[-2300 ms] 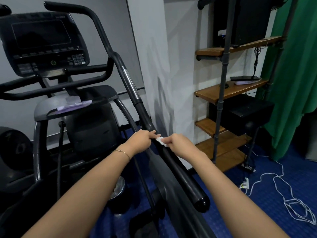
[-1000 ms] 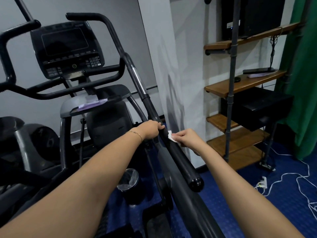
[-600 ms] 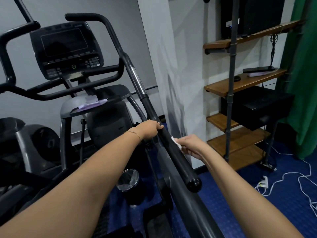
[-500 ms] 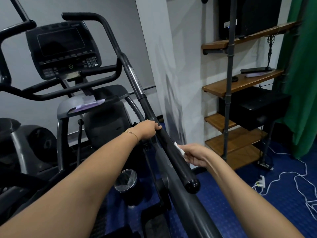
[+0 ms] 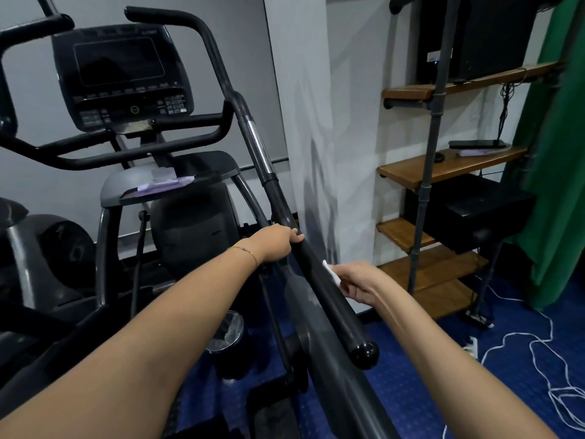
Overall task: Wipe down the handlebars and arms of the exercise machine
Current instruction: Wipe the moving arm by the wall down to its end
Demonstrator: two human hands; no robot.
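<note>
On the machine arm (image 5: 336,312), your left hand (image 5: 273,245) grips firmly; your right hand (image 5: 357,280) pinches a wipe (image 5: 330,275) against it.

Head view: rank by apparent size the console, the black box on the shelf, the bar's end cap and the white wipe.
1. console
2. black box
3. end cap, nearer the camera
4. white wipe, mostly hidden in the right hand

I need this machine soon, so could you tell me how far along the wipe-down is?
Done: nothing visibly distinguishable. In hand: right hand presses a white wipe against the long black arm; left hand grips it higher. Left, probably: down to the end cap, plus the handlebars by the console.
</note>
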